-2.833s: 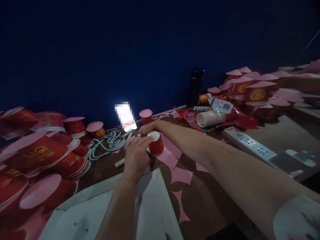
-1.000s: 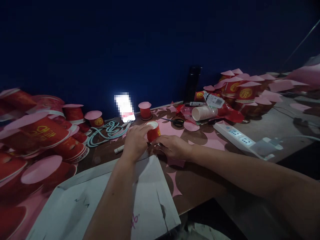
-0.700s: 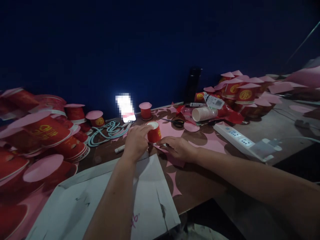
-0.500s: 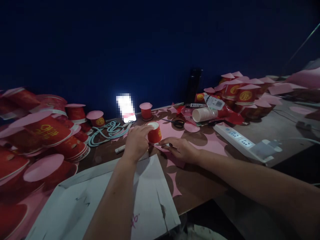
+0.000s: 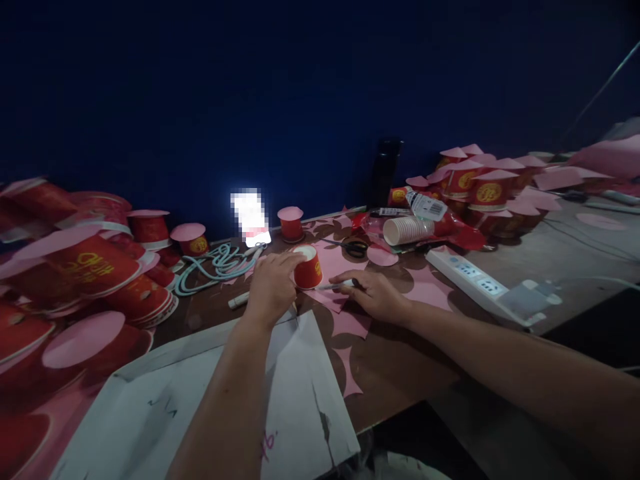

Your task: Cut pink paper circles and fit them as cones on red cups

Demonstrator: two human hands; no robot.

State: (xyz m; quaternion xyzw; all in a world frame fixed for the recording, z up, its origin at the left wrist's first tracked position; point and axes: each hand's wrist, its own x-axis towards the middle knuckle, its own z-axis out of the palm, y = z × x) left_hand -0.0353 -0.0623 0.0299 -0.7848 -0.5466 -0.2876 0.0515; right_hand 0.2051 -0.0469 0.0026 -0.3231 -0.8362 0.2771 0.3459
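Note:
A small red paper cup (image 5: 309,268) stands upside down on a sheet of pink paper (image 5: 336,267) on the brown table (image 5: 400,363). My left hand (image 5: 273,287) grips the cup's left side, fingers wrapped around it. My right hand (image 5: 373,293) rests on the pink paper just right of the cup, pinching a thin white pen (image 5: 336,285) whose tip points at the cup's base.
Red cups capped with pink discs pile up at the left (image 5: 85,267) and back right (image 5: 485,190). A bright phone (image 5: 251,217), teal cable (image 5: 215,263), scissors (image 5: 353,247), a sleeve of cups (image 5: 410,229), a power strip (image 5: 480,283) and grey cardboard (image 5: 210,400) lie around.
My right hand came round from behind the cup to its right side and slid the pen along the cup's base. My left hand stayed on the cup.

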